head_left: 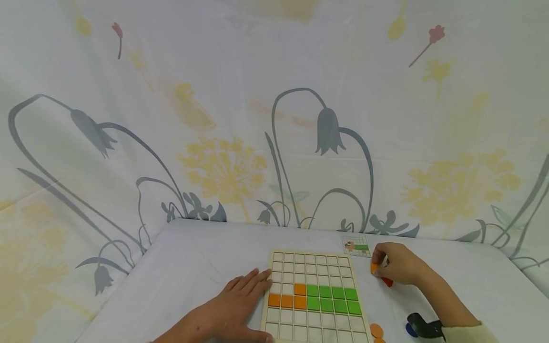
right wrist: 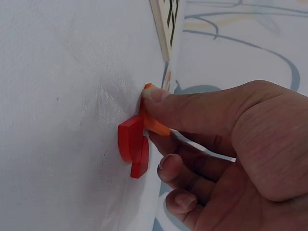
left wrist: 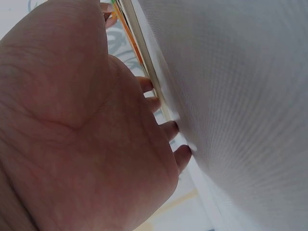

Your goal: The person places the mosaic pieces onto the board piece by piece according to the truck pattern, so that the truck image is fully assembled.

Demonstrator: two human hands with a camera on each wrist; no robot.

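A wooden grid board (head_left: pixel 291 322) lies on the table, with orange square tiles (head_left: pixel 280 300) and green square tiles (head_left: pixel 332 298) filling part of two rows. My left hand (head_left: pixel 229 305) lies along the board's left edge, fingers extended and touching it. To the right of the board, my right hand (head_left: pixel 396 263) pinches an orange tile (right wrist: pixel 156 126) between thumb and fingers, close to the tabletop. Red pieces (right wrist: pixel 134 144) lie on the table just beside that tile. Behind the board sits a picture card (head_left: pixel 356 246) with a small green and orange pattern.
Round orange pieces (head_left: pixel 376 330) lie by the board's front right corner. A dark blue round piece (head_left: pixel 411 329) is partly hidden by the black strap device (head_left: pixel 424 326) at my right wrist. A flower-printed cloth (head_left: pixel 300 181) hangs behind the table.
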